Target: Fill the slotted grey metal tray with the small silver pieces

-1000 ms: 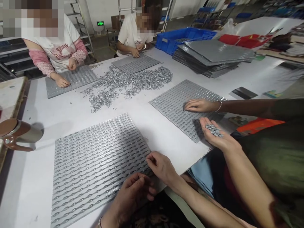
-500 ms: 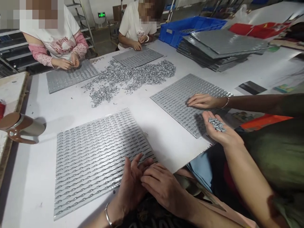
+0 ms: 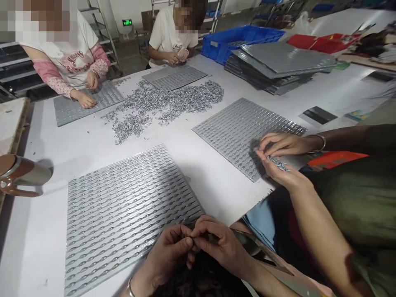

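A grey board [image 3: 123, 218] lies on the white table before me, its face covered with rows of small, dark grey, pointed-oval metal pieces. At its near right corner, my left hand [image 3: 170, 251] is closed, thumb against curled fingers. My right hand [image 3: 219, 241] meets it there, thumb and fingertips pinched together at the left fingertips. Whatever the fingers hold is too small or hidden to make out. Farther off, a heap of loose metal pieces [image 3: 192, 97] of the same pointed shape spreads over the table.
To the right, a co-worker's hands [image 3: 286, 144] hold loose pieces over another board [image 3: 235, 128]. Two people sit across the table with boards. A brown-handled mug [image 3: 31, 175] stands at left. Behind are stacked boards [image 3: 284, 57] and a blue crate [image 3: 213, 47].
My left palm was open and upturned; its fingers have now curled in. My right hand has come up to a pinch against them. The co-worker's right hand has moved over their left palm.
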Demonstrator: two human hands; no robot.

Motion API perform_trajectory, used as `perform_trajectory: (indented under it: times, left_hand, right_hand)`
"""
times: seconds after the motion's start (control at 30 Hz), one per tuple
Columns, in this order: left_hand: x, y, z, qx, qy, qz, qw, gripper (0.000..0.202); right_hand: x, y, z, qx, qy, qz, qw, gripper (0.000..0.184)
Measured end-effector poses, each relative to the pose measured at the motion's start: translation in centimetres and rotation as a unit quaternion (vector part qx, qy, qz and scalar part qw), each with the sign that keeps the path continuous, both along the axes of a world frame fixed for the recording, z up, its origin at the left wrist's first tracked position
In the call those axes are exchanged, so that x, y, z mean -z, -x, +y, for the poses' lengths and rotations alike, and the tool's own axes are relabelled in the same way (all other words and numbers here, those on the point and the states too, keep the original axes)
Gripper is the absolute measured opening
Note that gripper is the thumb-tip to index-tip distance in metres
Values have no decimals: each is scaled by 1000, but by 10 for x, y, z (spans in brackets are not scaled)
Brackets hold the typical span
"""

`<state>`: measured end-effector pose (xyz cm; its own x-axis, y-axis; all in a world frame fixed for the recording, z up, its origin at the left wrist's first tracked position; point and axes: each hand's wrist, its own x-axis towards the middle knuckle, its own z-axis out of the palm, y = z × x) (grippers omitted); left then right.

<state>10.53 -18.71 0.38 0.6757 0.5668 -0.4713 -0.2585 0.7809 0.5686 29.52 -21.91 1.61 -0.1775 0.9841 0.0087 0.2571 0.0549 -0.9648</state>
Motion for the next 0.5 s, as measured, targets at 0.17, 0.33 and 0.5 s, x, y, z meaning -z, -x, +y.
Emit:
perform_trajectory:
  times: [0.17,0.33,0.5]
  left_hand:
    - [1,-1,1,-10,10,-1,1000,31]
    - [9,-4,-2,-64,-11,12,998,30]
    - [23,-10,-9,-119,-29,57,991,32]
  right_hand:
    - [2,7,-3,54,14,-21,998,7]
    - [14,13,-11,103,-192,-101,971,13]
    - [17,17,-16,120,-200,-115,966,10]
